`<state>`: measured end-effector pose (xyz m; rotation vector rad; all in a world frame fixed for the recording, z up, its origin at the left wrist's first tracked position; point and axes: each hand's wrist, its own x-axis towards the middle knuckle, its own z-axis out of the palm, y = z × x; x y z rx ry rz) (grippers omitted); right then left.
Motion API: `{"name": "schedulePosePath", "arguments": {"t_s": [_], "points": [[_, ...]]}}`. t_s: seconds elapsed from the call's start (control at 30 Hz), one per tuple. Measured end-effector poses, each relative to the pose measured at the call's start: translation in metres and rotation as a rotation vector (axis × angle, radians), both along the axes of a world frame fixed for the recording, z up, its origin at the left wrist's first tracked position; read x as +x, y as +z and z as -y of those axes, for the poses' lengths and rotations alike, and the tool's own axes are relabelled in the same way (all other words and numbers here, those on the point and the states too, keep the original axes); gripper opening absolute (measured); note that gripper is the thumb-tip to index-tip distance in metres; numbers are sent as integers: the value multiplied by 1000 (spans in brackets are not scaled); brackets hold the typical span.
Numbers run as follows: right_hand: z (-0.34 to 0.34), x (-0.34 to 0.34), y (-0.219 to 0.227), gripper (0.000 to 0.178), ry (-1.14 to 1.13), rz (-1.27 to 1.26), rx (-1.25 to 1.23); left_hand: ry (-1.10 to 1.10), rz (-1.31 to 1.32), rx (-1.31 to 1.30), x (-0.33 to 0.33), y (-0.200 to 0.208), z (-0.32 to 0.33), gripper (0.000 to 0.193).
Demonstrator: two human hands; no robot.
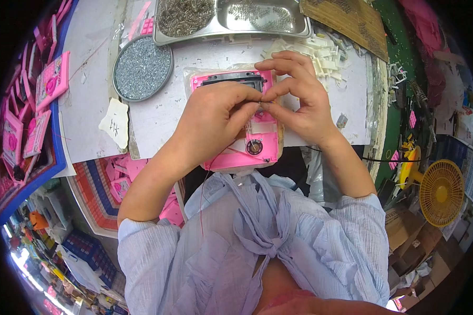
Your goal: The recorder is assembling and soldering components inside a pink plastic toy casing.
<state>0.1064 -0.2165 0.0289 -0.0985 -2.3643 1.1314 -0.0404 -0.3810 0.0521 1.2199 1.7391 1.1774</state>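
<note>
A pink plastic housing (269, 140) lies open on the worktable right before me. A long black part (257, 80) runs across its far end, and a round dark component (254, 147) sits near its close end. My left hand (210, 118) reaches over the left side of the housing, thumb and forefinger pinched. From the right, my right hand (305, 102) meets it with thumb and forefinger pressed together, its other fingers raised. Between the fingertips is something tiny and dark that I cannot make out. A thin red wire (203, 202) hangs off the housing's near left edge.
A round tray of small metal parts (143, 67) stands left. Beyond is a divided steel tray (263, 33) with springs and screws. White plastic pieces (320, 60) lie at right, near cardboard (352, 21). Pink housings (34, 131) fill a blue-edged bin; a yellow fan (441, 192) stands right.
</note>
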Motion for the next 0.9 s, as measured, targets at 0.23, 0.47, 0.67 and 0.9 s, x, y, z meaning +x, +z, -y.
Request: {"name": "schedulePosePath", "arguments": {"t_s": [0.23, 0.47, 0.67, 0.9], "points": [[1, 3, -11, 19, -40, 23, -155, 137, 239, -202, 6, 9, 0, 10], [-33, 90, 14, 21, -392, 3, 80, 213, 164, -121, 14, 1, 6, 10], [-122, 248, 12, 33, -1030, -318, -814, 217, 214, -158, 14, -6, 7, 8], [-217, 274, 2, 36, -1262, -539, -722, 267, 260, -119, 19, -1, -2, 6]]}}
